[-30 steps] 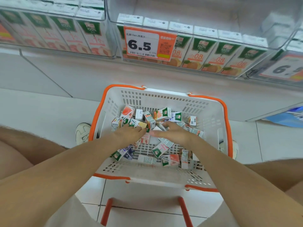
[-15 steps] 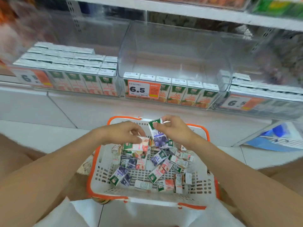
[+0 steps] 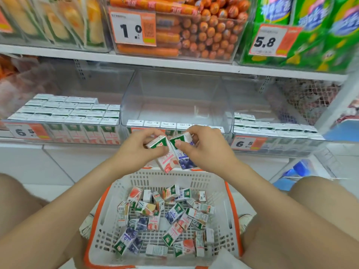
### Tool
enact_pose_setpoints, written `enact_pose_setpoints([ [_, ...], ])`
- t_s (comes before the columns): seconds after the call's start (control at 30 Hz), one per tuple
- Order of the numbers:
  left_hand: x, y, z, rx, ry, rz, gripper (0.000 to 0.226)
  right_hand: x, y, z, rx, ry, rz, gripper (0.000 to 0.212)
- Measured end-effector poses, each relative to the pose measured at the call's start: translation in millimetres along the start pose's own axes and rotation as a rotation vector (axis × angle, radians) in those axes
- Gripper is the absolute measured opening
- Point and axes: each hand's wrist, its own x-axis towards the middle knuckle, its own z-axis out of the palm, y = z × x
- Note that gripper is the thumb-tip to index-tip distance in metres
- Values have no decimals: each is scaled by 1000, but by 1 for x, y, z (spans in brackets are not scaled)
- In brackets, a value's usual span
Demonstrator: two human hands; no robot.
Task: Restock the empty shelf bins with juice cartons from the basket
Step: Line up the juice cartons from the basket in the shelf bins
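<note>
While both hands hang over the far rim of the basket (image 3: 232, 200), each is clamped on one carton: the left hand (image 3: 136, 152) curls fingers and thumb round the top end of a pink carton (image 3: 168, 162), and the right hand (image 3: 206, 150) pinches the top of a blue carton (image 3: 185, 163). The two cartons touch side by side, tilted, with their lower ends pointing down toward the basket, just in front of the middle bin (image 3: 174, 94). That bin holds only a front row (image 3: 153, 123) of upright cartons, with bare floor behind it. The left bin (image 3: 64, 111) looks packed, and the right bin (image 3: 272, 127) holds several rows whose labels are too blurred to read. More cartons (image 3: 165, 216) lie jumbled in the basket. These look like small, light, stiff paperboard boxes, so one hand should manage each easily. Their flat printed faces are likely smooth, so a grip across the two wide faces near the top seems surest; hard squeezing could dent a corner or strain a seam. Standing one upright, green band up, probably calls for lowering it by the top end and letting go once the base sits flat behind the row.
</note>
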Motion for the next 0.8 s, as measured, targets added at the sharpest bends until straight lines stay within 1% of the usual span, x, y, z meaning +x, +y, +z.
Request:
enact_pose_setpoints([
  [0.1, 17, 29, 17, -18, 59, 153, 30, 2, 10, -34, 49, 148, 48, 30],
  [0.2, 43, 52, 41, -1, 96, 253, 40, 7, 30, -62, 100, 277, 67, 28],
  [0.3, 65, 73, 67, 86, 113, 327, 45, 12, 55, -86, 44, 355, 51, 39],
  [0.4, 80, 88, 91, 174, 174, 355, 47, 23, 88, -115, -88, 390, 35, 34],
  [0.5, 95, 96, 112, 152, 223, 333, 37, 39, 134, -147, -183, 367, 133, 29],
  [0.57, 102, 96, 124, 138, 209, 316, 30, 48, 166, -164, -252, 336, 195, 30],
  [0.63, 107, 93, 134, 164, 190, 330, 26, 54, 197, -169, -311, 256, 235, 30],
  [0.7, 110, 89, 141, 168, 176, 338, 24, 55, 222, -164, -315, 154, 248, 33],
  [0.8, 113, 85, 147, 90, 183, 318, 24, 59, 242, -151, -301, 35, 234, 33],
])
